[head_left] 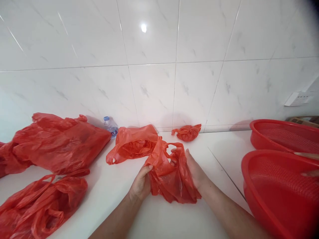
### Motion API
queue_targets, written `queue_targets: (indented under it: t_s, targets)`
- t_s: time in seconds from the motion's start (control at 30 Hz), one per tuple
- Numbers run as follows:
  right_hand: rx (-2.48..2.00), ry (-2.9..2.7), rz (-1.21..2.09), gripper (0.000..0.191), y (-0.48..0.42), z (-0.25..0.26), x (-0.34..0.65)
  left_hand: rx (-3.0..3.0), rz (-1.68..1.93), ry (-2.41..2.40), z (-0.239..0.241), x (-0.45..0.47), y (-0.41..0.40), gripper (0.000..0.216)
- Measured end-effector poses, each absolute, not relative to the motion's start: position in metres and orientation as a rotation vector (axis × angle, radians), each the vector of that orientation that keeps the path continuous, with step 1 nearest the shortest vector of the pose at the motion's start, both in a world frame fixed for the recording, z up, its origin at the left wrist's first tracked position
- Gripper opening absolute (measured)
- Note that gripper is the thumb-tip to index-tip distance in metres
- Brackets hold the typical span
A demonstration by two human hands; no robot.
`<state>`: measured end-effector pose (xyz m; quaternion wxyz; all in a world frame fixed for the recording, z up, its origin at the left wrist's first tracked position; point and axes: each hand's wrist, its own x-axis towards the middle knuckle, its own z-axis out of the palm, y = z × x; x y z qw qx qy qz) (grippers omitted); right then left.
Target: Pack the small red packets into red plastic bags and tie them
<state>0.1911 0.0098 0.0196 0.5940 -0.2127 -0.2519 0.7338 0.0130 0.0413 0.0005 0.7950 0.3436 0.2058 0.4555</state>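
Between my two hands is a thin red plastic bag [171,182] with loop handles, held over the white table in the middle of the view. My left hand [142,182] grips its left side, thumb on the outside. On the right, my right hand [191,166] has its fingers behind and through the handle opening, closed on the bag. Just behind, another red plastic bag [137,144] lies on its side with its mouth facing me. A small knotted red bag [187,132] rests near the wall. I cannot make out any contents in the held bag.
Large red bags [69,142] and a crumpled red bag [50,205] cover the left side. A plastic bottle [111,126] stands by the tiled wall. Two red baskets [256,153] sit at the right, with another person's hand [310,173] at the nearer one.
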Motion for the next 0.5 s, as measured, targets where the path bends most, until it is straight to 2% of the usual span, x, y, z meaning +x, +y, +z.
queue_targets:
  t_s: [0.03,0.1,0.23,0.5]
  targets:
    - [-0.514,-0.601,1.719,0.041,0.0097,0.0182,0.1907,0.752,0.978,0.405,0.0017,0.0129,0.0409,0.037]
    - [-0.581,-0.654,1.698,0.035,0.0097,0.0165,0.1908,0.788,0.997,0.381,0.0034,0.0136,0.0413,0.037]
    - [-0.638,-0.781,1.639,0.018,0.0096,0.0156,0.1924,0.791,1.062,0.488,0.0029,0.0158,0.0457,0.019]
    - [-0.527,-0.646,1.732,0.020,0.0077,0.0140,0.1900,0.736,1.115,0.514,-0.0021,0.0144,0.0500,0.019]
